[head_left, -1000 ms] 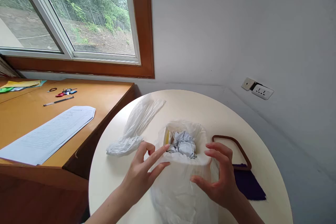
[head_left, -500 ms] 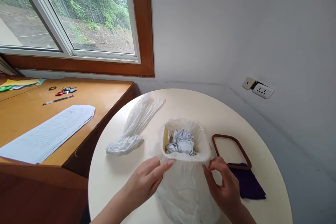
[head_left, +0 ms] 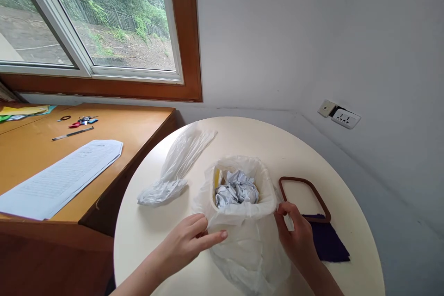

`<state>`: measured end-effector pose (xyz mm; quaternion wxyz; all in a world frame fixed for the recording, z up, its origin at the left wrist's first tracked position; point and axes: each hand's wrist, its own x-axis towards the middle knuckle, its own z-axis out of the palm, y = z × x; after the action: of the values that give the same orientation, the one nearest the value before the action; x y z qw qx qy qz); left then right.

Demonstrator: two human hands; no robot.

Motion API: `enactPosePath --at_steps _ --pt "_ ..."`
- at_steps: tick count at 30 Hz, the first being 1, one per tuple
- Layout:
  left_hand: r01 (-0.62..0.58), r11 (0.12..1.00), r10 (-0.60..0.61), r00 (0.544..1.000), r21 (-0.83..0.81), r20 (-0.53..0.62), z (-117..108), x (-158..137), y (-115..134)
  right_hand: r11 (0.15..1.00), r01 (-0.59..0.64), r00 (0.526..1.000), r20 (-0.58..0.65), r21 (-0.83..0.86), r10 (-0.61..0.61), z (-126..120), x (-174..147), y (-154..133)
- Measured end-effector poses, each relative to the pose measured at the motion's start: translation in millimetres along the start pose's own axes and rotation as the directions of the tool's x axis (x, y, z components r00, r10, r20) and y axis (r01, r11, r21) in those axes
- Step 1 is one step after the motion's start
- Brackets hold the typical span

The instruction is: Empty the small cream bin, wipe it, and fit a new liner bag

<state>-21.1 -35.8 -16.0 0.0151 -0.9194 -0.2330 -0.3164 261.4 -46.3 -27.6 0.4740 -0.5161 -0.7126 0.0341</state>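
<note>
A bin point(head_left: 214, 196) lined with a white translucent plastic bag point(head_left: 249, 249) stands at the near middle of the round table. The bag folds over its rim and hangs loosely down the front. Crumpled paper point(head_left: 237, 188) and a yellow piece point(head_left: 218, 177) lie inside. My left hand point(head_left: 189, 240) is at the bag's near left, fingers curled at its edge and thumb lying across its front. Its fingertips are partly hidden. At the near right corner my right hand point(head_left: 294, 229) pinches the bag just below the rim.
Another crumpled plastic bag point(head_left: 175, 164) lies left on the round table point(head_left: 256, 136). A brown frame point(head_left: 321, 201) rests partly on purple cloth point(head_left: 328, 240) at the right. The wooden desk point(head_left: 145, 122) holds papers point(head_left: 69, 175), a pen point(head_left: 72, 133) and keys point(head_left: 83, 121).
Both hands have moved slightly apart and the left thumb has dropped below the rim. The bag's edge now covers more of the front rim. The crumpled paper has shifted a little.
</note>
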Motion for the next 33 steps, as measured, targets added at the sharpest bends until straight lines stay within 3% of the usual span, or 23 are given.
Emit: enactPosePath --at_steps 7,11,16,18,20,23,25,28,33 --pt "-0.015 1.0 0.015 1.0 0.021 -0.004 -2.7 -0.7 0.9 0.994 -0.109 0.987 0.125 0.026 0.105 -6.5 3.6 -0.5" --pt "0.014 0.998 -0.017 0.999 -0.063 -0.048 -16.9 0.4 10.4 0.982 -0.11 0.967 0.244 0.154 0.07 -22.7 14.3 -1.7" --pt "0.077 0.993 -0.099 0.956 -0.09 -0.275 -50.5 30.3 11.2 0.957 -0.041 0.998 0.048 0.288 0.029 -39.9 46.6 -13.2" --pt "0.129 0.99 -0.138 0.971 -0.06 -0.197 -62.5 55.3 8.1 0.963 0.013 0.999 0.038 0.268 -0.024 -41.0 67.7 -29.1" --pt "0.175 0.984 -0.175 0.984 -0.022 -0.016 -70.1 81.1 5.5 0.972 0.067 0.984 0.144 0.224 -0.101 -37.2 90.8 -48.6" --pt "0.215 0.976 -0.219 0.952 0.041 0.215 -71.8 107.5 4.8 0.98 0.145 0.895 0.404 0.134 -0.187 -22.8 120.0 -71.9" --pt "0.236 0.971 -0.24 0.921 0.051 0.308 -68.8 113.6 6.3 0.98 0.185 0.821 0.538 0.073 -0.194 -10.6 131.7 -78.8" --pt "0.218 0.975 -0.215 0.901 0.035 0.376 -65.1 112.7 9.8 0.973 0.221 0.718 0.664 0.069 -0.21 5.2 138.9 -79.5" --pt "0.148 0.989 -0.14 0.894 0.013 0.426 -67.7 110.4 12.6 0.953 0.282 0.58 0.771 0.114 -0.264 22.4 143.0 -75.4"
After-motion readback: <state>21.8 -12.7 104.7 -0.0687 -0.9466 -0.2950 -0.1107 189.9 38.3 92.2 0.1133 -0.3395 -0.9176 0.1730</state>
